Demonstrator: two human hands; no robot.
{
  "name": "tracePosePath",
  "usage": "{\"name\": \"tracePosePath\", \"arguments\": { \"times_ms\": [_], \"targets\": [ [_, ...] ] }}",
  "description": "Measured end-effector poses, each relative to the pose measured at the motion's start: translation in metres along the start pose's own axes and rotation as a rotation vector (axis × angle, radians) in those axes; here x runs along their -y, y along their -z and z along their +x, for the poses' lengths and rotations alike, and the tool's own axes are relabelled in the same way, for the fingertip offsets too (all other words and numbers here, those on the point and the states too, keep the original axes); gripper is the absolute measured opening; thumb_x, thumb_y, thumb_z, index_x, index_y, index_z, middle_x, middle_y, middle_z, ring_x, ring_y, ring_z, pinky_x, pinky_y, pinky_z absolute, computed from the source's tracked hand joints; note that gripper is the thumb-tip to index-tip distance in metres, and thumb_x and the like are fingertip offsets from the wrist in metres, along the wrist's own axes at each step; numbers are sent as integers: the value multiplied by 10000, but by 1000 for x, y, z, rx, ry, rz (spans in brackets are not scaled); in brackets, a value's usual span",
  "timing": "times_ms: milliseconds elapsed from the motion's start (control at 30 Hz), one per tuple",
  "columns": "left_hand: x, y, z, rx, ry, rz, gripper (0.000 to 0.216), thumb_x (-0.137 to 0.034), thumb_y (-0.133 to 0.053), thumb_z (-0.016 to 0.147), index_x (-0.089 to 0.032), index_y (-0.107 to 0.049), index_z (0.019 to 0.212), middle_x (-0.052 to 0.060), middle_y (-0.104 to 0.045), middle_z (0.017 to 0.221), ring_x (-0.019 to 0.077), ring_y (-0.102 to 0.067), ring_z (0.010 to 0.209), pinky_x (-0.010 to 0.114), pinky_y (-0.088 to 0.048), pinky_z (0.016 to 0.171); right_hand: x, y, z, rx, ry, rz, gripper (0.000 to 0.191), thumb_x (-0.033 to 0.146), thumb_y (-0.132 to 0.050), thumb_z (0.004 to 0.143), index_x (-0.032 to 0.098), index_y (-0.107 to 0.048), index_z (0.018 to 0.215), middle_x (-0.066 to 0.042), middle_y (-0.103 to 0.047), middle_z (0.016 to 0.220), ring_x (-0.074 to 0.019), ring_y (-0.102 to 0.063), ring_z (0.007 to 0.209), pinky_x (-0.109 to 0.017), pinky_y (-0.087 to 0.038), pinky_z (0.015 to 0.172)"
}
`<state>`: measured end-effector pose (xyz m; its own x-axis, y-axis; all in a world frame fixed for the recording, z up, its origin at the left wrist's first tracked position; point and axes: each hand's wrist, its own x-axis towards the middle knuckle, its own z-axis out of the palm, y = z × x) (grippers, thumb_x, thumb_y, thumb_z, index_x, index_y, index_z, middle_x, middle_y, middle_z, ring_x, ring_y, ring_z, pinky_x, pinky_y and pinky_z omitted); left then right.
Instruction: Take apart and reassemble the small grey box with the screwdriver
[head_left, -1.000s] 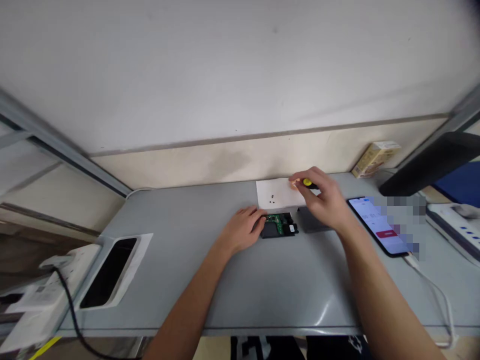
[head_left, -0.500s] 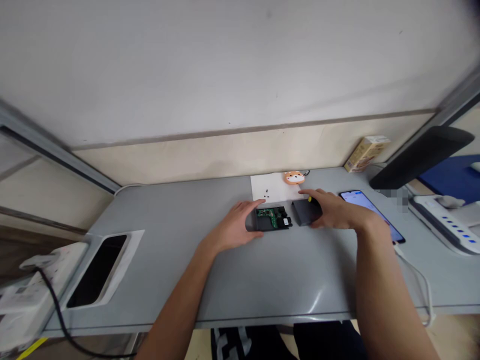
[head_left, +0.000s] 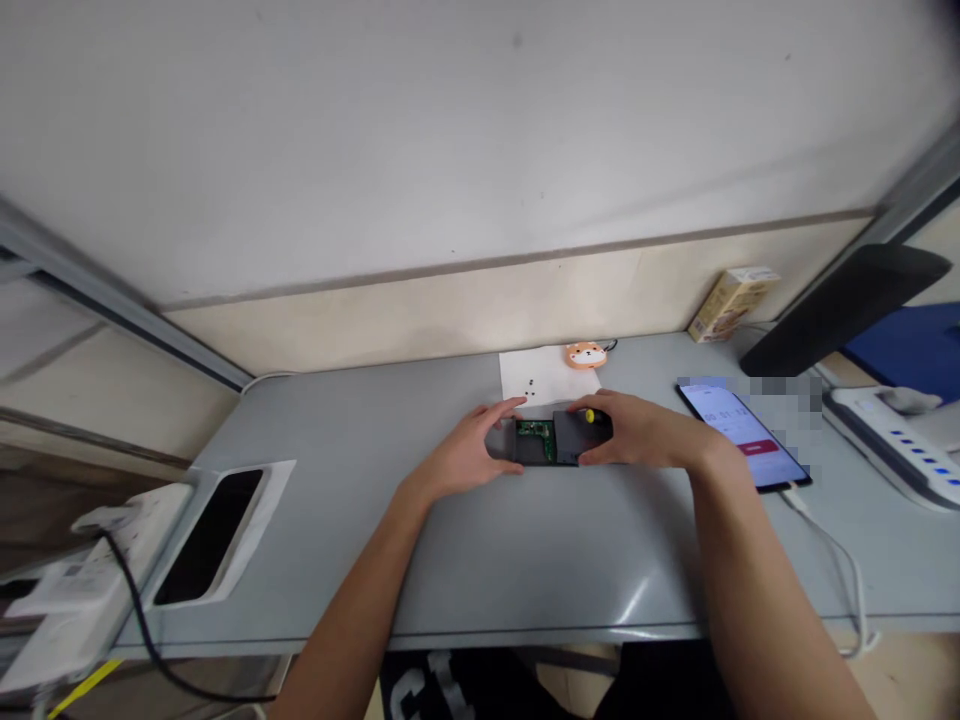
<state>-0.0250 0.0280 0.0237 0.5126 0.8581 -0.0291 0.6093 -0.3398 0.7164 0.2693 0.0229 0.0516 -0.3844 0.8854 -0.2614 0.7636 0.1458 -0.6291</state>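
A dark housing with a green circuit board inside lies flat on the grey desk. My left hand grips its left end, thumb at the near edge and fingers at the far edge. In my right hand is a dark grey cover, which overlaps the right part of the circuit board. A dark stick-like tool with a yellow end is also tucked in that hand; most of it is hidden. Just beyond my hands, several tiny black screws rest on a white paper.
An orange animal-faced case sits on the paper's far right corner. To the right are a lit phone on a white cable, a power strip and a small carton. A dark phone lies at the left.
My right hand has moved left with the grey cover, which now hides the right part of the circuit board. My left hand stays at the housing. The right phone's screen has changed.
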Motion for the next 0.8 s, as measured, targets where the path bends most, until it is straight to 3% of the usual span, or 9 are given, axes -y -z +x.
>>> {"name": "tracePosePath", "arguments": {
  "times_ms": [133, 267, 400, 500, 567, 633, 700, 800],
  "targets": [
    [0, -8, 3, -8, 5, 42, 992, -378, -934, 659, -408, -442, 1520, 44, -593, 1368, 291, -562, 1258, 437, -470, 1090, 5, -13, 6, 13, 45, -20, 668, 298, -799, 692, 313, -612, 1333, -55, -641, 1250, -222, -674, 891, -342, -516, 759],
    [0, -16, 6, -16, 2, 94, 1058, -420, -936, 655, -403, -383, 1557, 34, -615, 1378, 304, -521, 1309, 445, -434, 1120, 14, -22, 9, 5, 85, -52, 624, 295, -790, 708, 315, -620, 1309, -51, -633, 1210, -211, -656, 849, -326, -488, 704],
    [0, -21, 8, -14, 13, 143, 1098, -429, -916, 691, -438, -288, 1592, 26, -585, 1435, 307, -492, 1345, 452, -431, 1121, 23, -23, 12, -8, 171, -49, 632, 349, -797, 745, 300, -613, 1347, -66, -646, 1184, -229, -658, 890, -336, -490, 747],
    [-1, -20, 7, -27, -23, 172, 1065, -433, -908, 706, -403, -311, 1588, 50, -580, 1432, 314, -506, 1335, 466, -431, 1124, 27, -19, 13, -56, 260, 50, 564, 385, -757, 814, 308, -613, 1354, -67, -653, 1245, -235, -667, 978, -352, -514, 840],
    [-2, -20, 6, -52, -104, 181, 961, -410, -896, 729, -364, -388, 1544, 61, -554, 1461, 312, -503, 1347, 473, -410, 1149, 32, -14, 13, -250, 317, 173, 378, 394, -648, 912, 291, -651, 1276, -67, -666, 1252, -228, -666, 1035, -359, -516, 906],
    [-3, -21, 5, -74, -185, 192, 812, -391, -864, 775, -330, -459, 1477, 63, -536, 1481, 299, -499, 1356, 470, -398, 1165, 37, -8, 12, -559, 336, 303, 275, 406, -541, 981, 263, -675, 1174, -72, -690, 1196, -218, -667, 1035, -359, -516, 919],
    [-3, -22, 4, -82, -230, 214, 680, -394, -830, 814, -306, -511, 1408, 65, -556, 1455, 290, -516, 1336, 467, -410, 1153, 40, -3, 10, -848, 312, 426, 304, 455, -481, 1010, 248, -666, 1133, -71, -707, 1100, -212, -673, 984, -351, -520, 880],
    [-2, -25, 6, -89, -262, 246, 576, -388, -810, 828, -282, -551, 1331, 73, -599, 1383, 288, -553, 1278, 467, -441, 1111, 36, -1, 13, -1089, 204, 577, 453, 591, -392, 1015, 236, -674, 1023, -40, -660, 827, -186, -651, 775, -311, -508, 717]
  ]
}}
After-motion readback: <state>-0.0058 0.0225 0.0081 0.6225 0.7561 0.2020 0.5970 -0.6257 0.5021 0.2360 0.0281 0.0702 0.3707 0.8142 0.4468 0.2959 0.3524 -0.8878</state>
